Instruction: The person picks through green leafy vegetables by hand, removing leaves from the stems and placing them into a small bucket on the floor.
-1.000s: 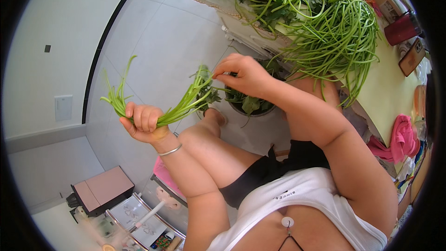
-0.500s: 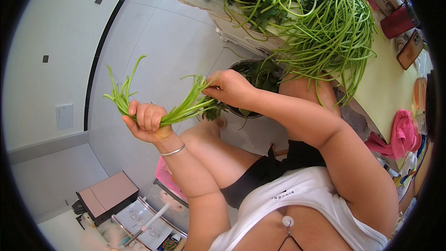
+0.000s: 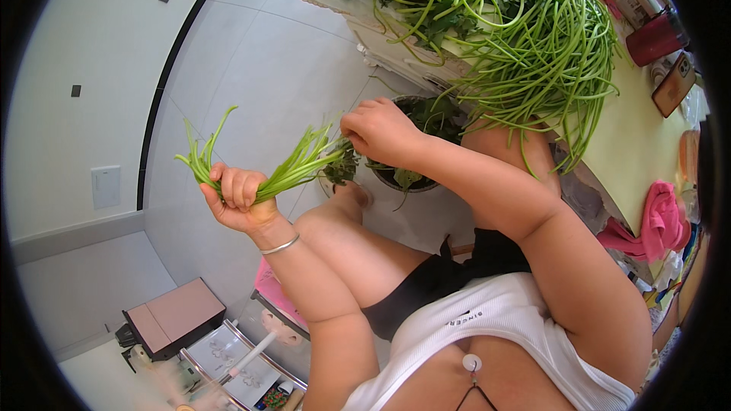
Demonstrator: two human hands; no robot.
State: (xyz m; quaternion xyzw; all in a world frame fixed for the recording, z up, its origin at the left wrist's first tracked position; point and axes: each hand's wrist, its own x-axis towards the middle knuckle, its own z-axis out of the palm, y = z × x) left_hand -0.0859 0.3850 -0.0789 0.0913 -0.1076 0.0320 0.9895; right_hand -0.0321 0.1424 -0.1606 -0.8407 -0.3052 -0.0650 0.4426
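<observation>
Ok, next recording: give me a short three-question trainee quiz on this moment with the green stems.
1. True or false: the left hand grips the bunch of green stems.
2. Where does the right hand work? A) at the bunch's leafy end B) on the pink cloth C) in the pile of long greens
3. Fill in: below the right hand stands a dark ___ of trimmings.

Key: 1 true; 2 A; 3 basin.

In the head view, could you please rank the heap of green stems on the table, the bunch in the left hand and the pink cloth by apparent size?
1. Heap of green stems
2. Bunch in the left hand
3. Pink cloth, though it looks close to the bunch and sits at the distorted rim
</observation>
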